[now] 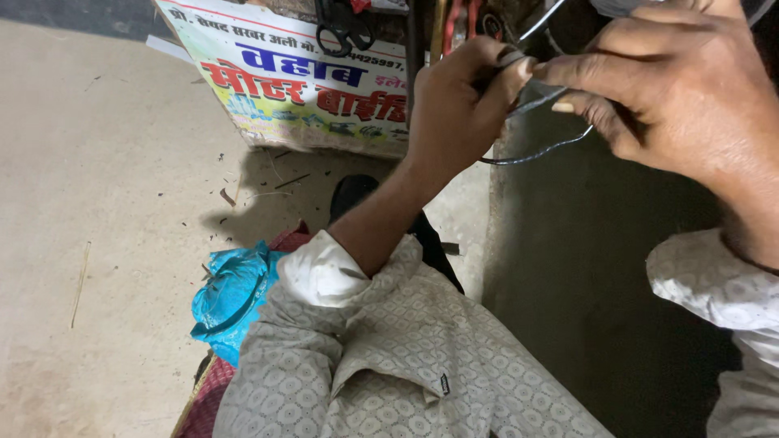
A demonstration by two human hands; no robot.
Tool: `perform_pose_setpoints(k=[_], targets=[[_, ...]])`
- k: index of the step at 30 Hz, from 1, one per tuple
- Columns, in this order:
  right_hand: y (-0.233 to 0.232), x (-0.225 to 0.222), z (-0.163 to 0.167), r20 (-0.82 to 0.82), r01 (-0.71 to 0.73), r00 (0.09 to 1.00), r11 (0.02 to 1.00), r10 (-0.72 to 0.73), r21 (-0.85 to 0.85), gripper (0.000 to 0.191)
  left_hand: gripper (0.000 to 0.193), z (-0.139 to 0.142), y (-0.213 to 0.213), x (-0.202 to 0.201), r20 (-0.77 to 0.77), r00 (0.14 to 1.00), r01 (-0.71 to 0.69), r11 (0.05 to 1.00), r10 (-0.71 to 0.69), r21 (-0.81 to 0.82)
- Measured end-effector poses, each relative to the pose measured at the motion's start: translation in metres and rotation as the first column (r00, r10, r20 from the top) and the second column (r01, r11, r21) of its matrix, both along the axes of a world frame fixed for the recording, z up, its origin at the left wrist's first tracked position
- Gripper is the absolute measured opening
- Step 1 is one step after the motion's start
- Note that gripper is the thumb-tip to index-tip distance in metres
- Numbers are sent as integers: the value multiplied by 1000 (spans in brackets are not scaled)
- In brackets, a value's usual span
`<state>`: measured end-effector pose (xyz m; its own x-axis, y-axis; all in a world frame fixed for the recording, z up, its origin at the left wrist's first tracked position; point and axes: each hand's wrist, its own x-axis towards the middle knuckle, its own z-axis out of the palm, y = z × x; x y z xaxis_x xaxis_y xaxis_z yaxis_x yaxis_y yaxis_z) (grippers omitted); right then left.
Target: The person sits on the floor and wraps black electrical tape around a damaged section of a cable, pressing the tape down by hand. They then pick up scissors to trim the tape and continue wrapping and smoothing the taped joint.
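Just right of the printed banner [300,81], the left hand [458,101] and right hand [673,89] both pinch a dark wire [540,150], seemingly one strand.

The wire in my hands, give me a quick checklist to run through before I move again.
1. Left hand grips the wire: ok, fist closed round it.
2. Right hand pinches the wire: ok, fingertips closed on it beside the left thumb.
3. Wire free of snags: cannot tell, its far end runs out of view at the top.
4. Wire loop hanging clear below the hands: ok, nothing touches it.
5. Scissors away from the fingers: ok, they lie apart by the printed banner.
6. Blue plastic bag out of the way: ok, on the floor by the left sleeve.
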<state>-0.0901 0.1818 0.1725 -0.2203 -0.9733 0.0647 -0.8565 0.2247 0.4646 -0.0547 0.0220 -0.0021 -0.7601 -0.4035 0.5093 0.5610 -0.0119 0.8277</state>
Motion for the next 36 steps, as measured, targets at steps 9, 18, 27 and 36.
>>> perform_pose_setpoints(k=[9, 18, 27, 36], targets=[[-1, -5, 2, 214, -16, 977, 1000, 16, 1, 15, 55, 10, -27, 31, -197, 906, 345, 924, -374, -168], [-7, -3, 7, 408, 10, 912, 993, 39, -118, 6, 41, -3, 6, 10, -436, 862, -470, 732, 260, -493], [-11, 2, 7, 370, 89, 928, 991, -46, -98, 10, 41, -6, 6, 19, -475, 805, -587, 588, 355, -556], [-14, 6, 9, 412, 108, 910, 988, -55, -107, 5, 29, -21, 13, 3, -415, 790, -610, 643, 451, -462]])
